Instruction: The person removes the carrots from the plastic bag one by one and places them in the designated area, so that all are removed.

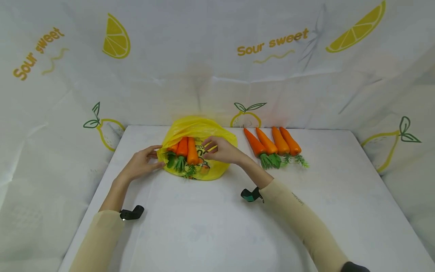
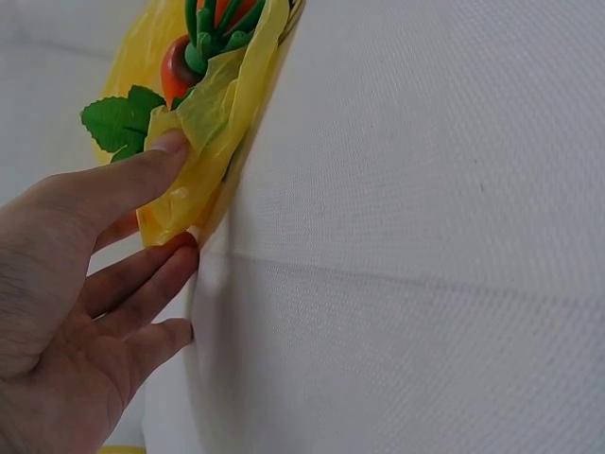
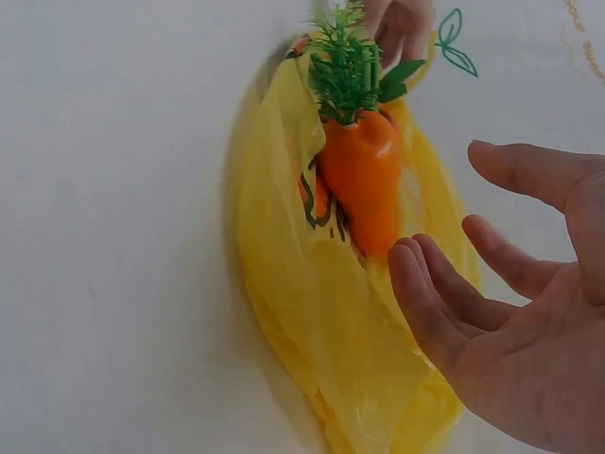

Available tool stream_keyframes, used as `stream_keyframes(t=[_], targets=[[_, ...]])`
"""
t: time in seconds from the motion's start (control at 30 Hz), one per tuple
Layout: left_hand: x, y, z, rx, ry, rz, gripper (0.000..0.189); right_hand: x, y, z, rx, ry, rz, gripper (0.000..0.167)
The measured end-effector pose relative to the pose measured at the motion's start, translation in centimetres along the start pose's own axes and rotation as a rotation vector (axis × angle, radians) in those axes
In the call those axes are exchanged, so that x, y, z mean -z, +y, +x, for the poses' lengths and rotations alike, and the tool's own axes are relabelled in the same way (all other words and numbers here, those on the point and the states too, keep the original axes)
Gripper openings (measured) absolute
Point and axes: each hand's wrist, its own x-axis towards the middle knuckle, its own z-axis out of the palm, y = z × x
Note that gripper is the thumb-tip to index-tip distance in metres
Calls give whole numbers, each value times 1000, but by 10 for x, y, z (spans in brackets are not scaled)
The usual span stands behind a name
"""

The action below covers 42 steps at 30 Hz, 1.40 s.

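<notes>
A yellow plastic bag [image 1: 190, 124] lies on the white table with its mouth open. Inside its mouth are orange carrots [image 1: 192, 152] with green tops toward the near edge. My left hand [image 1: 142, 162] pinches the bag's left edge; in the left wrist view the thumb [image 2: 156, 165] presses on the plastic, with fingers behind it. My right hand [image 1: 222, 150] hovers over the bag's right part, fingers loosely bent and holding nothing. Its fingertips [image 3: 406, 260] come close to the lower end of one carrot [image 3: 364, 175] in the right wrist view.
Right of the bag, several more carrots [image 1: 266, 141] lie side by side, leafy ends toward me. A white sheet [image 1: 190, 49] printed with lemons and "Sour sweet" rises behind the white table [image 1: 190, 226].
</notes>
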Motion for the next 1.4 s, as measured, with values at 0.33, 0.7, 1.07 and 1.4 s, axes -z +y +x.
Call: stream_keyframes(t=[0.33,0.7,1.07,1.4], targets=[[0,0,1,-4,-3,7,75,-24,4,16,29,-14,20,48],[0,1,1,-4,-3,0,75,-46,7,31,-12,44,-30,48],[1,1,2,-11,5,5,74,-57,9,34,4,90,-86,47],[0,0,2,-10,4,17,74,-57,12,31,-3,91,-40,45]])
